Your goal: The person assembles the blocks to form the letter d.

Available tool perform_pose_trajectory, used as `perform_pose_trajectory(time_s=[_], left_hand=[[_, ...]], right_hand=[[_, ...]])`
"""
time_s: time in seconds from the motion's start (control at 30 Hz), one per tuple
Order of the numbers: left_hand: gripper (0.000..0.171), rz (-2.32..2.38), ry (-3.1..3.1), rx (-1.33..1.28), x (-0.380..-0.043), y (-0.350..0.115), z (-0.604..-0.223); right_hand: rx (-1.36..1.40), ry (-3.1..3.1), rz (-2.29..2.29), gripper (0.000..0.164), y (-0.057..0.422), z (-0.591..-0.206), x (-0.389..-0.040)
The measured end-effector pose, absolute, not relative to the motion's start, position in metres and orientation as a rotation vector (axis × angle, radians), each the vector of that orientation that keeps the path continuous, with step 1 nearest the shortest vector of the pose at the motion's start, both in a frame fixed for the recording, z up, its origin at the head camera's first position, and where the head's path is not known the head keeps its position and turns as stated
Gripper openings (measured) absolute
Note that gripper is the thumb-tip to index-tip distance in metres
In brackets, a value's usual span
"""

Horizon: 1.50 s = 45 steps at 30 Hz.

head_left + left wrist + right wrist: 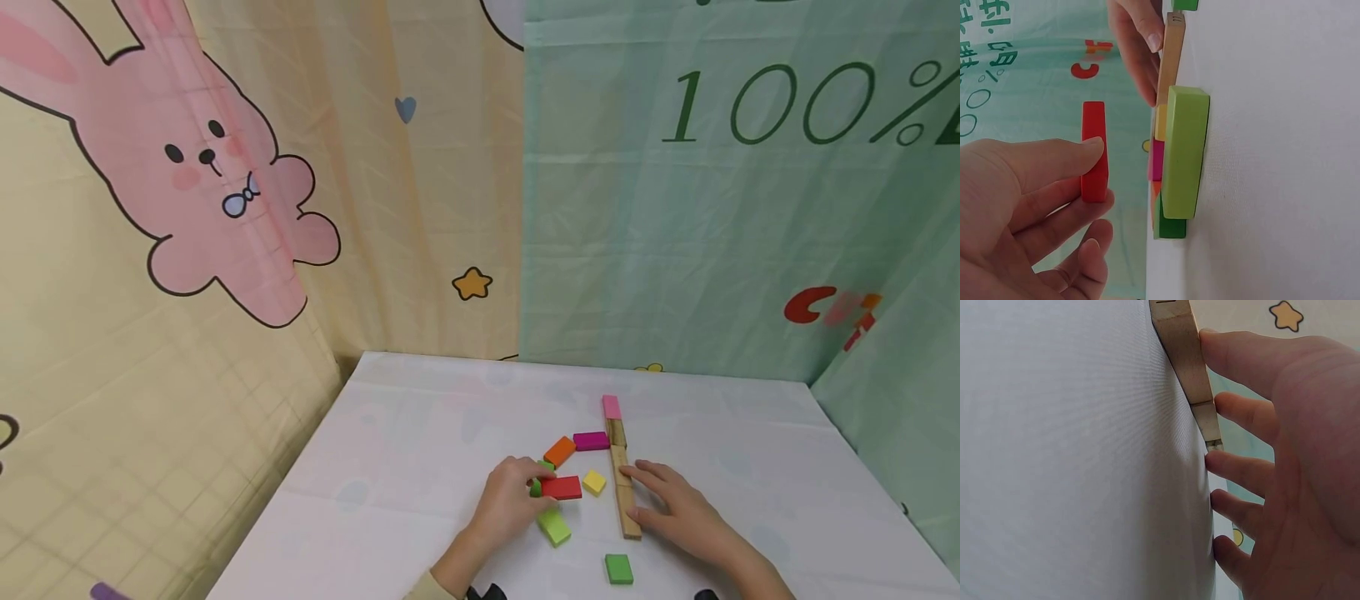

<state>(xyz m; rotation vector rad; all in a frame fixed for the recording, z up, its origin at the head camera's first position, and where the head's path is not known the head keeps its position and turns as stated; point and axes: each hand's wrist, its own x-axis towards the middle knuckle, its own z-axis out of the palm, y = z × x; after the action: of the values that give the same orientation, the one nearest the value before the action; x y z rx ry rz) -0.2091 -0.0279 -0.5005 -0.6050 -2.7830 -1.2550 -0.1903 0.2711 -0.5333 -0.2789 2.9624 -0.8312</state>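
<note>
My left hand (507, 498) pinches a flat red block (1094, 156) between thumb and fingers, held above the table in the left wrist view. Below it lie a light green block (553, 527) and a darker green block (1171, 224), the latter partly hidden by the hand in the head view. My right hand (686, 514) has its fingers spread, thumb and index fingertip touching the side of a row of plain wooden blocks (624, 492). A yellow block (594, 482) lies between the hands, left of that row.
A pink block (612, 407) continues the wooden row at its far end. A magenta block (591, 441) meets the row from the left, with an orange block (559, 452) angled beside it. Nearer the front lies a separate green block (618, 569). Printed curtains (420, 192) surround the white table (420, 417).
</note>
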Motion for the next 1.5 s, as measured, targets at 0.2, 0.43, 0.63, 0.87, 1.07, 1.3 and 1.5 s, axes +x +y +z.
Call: perform_pose_trajectory(time_s=[0.2,0.43,0.63,0.87,1.07,1.3,1.5], left_hand=[[0.027,-1.255,-2.789,-0.646,-0.204,-0.021,-0.503],[0.028,-1.195,-2.849,-0.736,-0.197,-0.013,-0.508],[0.028,-1.085,-2.882,-0.829,-0.196,-0.007,-0.512],[0.028,-1.041,-2.923,-0.853,-0.194,-0.004,-0.515],[0.028,-1.048,-2.947,-0.832,-0.192,-0.004,-0.515],[0.028,-1.044,-2.956,-0.847,-0.192,-0.004,-0.516],[0.027,-1.040,-2.964,-0.852,-0.192,-0.002,-0.517]], right_hand=[[-0.296,2.966,-0.822,0.072,0.271,-0.533,-0.192],[-0.285,2.955,-0.825,0.072,0.271,-0.532,-0.191],[-0.289,2.962,-0.827,0.072,0.270,-0.531,-0.190],[-0.303,2.975,-0.819,0.072,0.271,-0.531,-0.189],[-0.304,2.979,-0.817,0.073,0.271,-0.531,-0.189],[-0.311,2.977,-0.827,0.072,0.271,-0.532,-0.190],[-0.325,2.984,-0.821,0.073,0.272,-0.532,-0.190]])
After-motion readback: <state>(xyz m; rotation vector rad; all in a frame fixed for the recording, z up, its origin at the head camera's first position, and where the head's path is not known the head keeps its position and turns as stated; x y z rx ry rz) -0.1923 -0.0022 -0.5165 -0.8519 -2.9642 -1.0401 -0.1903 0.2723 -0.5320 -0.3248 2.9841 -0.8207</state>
